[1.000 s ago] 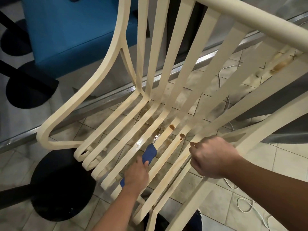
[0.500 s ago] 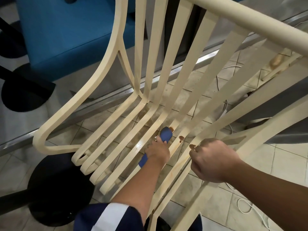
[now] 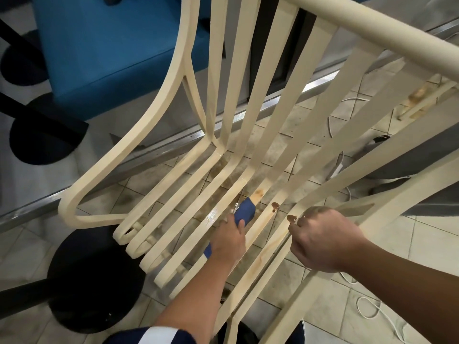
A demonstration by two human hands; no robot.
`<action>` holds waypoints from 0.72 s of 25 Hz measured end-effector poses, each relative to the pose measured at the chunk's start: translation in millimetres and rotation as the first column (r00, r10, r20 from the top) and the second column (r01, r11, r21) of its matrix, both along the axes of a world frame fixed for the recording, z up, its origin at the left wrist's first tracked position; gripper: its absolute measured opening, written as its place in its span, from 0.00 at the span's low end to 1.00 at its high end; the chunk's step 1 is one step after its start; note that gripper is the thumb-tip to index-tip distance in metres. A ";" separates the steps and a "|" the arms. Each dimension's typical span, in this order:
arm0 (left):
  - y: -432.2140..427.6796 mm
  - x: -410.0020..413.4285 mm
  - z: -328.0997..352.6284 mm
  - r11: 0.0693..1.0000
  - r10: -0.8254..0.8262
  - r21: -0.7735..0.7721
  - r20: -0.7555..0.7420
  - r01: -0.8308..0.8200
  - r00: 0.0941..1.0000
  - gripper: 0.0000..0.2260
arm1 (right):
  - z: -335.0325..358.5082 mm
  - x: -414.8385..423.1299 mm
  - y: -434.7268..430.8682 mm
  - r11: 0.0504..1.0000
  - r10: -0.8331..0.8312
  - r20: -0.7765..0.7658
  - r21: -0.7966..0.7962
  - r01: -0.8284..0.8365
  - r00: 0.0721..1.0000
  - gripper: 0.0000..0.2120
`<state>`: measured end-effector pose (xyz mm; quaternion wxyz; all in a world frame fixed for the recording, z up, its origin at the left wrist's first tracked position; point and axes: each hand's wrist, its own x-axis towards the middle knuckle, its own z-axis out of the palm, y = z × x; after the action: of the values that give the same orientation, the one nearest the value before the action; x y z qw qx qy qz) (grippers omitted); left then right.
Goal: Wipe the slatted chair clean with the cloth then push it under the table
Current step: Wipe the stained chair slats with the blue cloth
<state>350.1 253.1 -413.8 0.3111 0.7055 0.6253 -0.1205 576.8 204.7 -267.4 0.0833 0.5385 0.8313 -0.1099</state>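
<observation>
The cream slatted chair fills the view, seen from behind and above through its back slats. My left hand grips a blue cloth and presses it on a seat slat near the middle. Brown stains sit on the slats just right of the cloth. My right hand grips a slat at the right side of the seat, holding the chair.
A blue upholstered seat stands at the upper left. Black round table bases rest on the tiled floor at the left. A metal floor rail crosses behind the chair. White cables lie on the tiles at the right.
My left hand has slid the blue cloth up the seat slat toward the stains, then eased back slightly. My right hand has kept its grip on the slat.
</observation>
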 end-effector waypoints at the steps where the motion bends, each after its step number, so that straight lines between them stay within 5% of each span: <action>1: -8.1 -12.1 4.3 1.000 0.002 0.014 -0.015 -0.001 1.000 0.16 | -0.8 -0.1 0.0 1.000 0.001 0.007 0.001 -0.001 1.000 0.19; 11: -21.0 -31.3 11.5 1.000 -0.013 -0.019 -0.169 0.010 0.986 0.16 | 0.3 0.3 1.9 1.000 0.019 0.024 0.007 -0.019 1.000 0.18; 18: 22.2 29.6 -0.8 0.991 -0.004 -0.137 -0.076 -0.007 0.997 0.19 | -2.5 0.3 1.4 1.000 -0.008 0.009 0.001 0.008 1.000 0.18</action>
<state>379.7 275.4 -414.6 0.3350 0.6769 0.6274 -0.1897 577.1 206.1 -269.9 0.0864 0.5425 0.8287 -0.1072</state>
